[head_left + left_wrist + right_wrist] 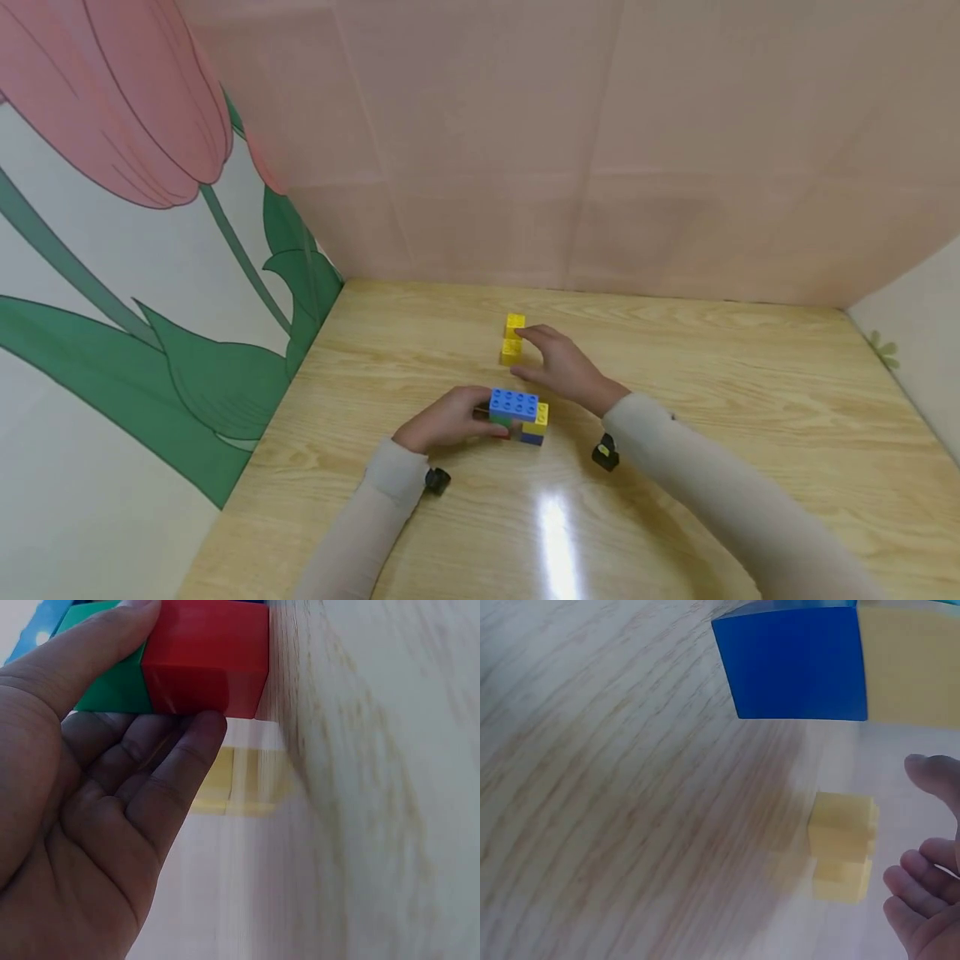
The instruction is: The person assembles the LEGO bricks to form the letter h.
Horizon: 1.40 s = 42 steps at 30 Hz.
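Note:
My left hand (450, 417) grips the left side of a small toy-brick structure, thumb and fingers about its green brick (116, 686) and red brick (206, 660). A long blue brick (513, 403) spans the top. The structure's right side has a yellow brick (542, 416) above a dark blue brick (532, 438). Farther back lie two yellow bricks (512, 352), close together on the table. Beside them is my right hand (562, 367), thumb and fingers spread apart with nothing held; the right wrist view shows a gap between it and the yellow bricks.
The wooden table (720, 367) meets a pink cloth backdrop (480, 150) at its far edge. A tulip-printed panel (217, 367) borders the left side, and a pale wall (915, 333) stands at the right. Black wrist cameras (605, 454) hang below both sleeves.

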Each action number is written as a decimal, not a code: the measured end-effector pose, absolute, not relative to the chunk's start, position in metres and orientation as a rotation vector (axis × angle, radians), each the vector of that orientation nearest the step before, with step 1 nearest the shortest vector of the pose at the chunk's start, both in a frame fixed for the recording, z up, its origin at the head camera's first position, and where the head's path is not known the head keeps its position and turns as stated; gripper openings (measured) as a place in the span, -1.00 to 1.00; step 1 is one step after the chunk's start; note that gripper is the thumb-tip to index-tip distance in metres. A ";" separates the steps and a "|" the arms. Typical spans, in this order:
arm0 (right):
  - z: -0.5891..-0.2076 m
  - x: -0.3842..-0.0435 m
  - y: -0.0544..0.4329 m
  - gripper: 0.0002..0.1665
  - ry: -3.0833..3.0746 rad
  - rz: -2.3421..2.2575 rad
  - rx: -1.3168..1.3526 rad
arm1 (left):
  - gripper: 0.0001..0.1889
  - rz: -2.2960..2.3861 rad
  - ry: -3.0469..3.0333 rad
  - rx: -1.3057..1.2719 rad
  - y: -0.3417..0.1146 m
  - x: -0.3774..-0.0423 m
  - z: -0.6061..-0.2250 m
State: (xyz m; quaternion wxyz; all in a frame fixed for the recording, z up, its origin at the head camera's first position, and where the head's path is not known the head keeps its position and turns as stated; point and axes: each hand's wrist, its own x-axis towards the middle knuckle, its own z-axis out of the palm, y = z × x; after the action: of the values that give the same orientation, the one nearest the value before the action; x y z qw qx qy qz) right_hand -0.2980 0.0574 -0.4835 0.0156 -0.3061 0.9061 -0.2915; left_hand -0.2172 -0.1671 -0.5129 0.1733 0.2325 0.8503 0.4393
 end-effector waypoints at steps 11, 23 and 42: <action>-0.496 -0.303 0.050 -0.18 2.827 -0.885 -0.823 | -0.68 1.254 2.412 0.647 -0.167 -0.217 -0.514; -0.498 -0.306 0.043 -0.34 2.896 -0.734 -0.817 | -0.67 1.229 2.441 0.662 -0.167 -0.219 -0.515; -0.501 -0.303 0.046 -0.51 2.875 -0.821 -0.714 | -0.64 1.256 2.397 0.645 -0.168 -0.215 -0.513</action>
State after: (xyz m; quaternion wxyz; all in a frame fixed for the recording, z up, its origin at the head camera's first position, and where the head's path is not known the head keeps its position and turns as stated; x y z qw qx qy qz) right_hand -0.3032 0.0457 -0.5014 0.0336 -0.2322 0.9347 -0.2670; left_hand -0.2152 -0.1675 -0.5132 0.1790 0.2280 0.8477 0.4442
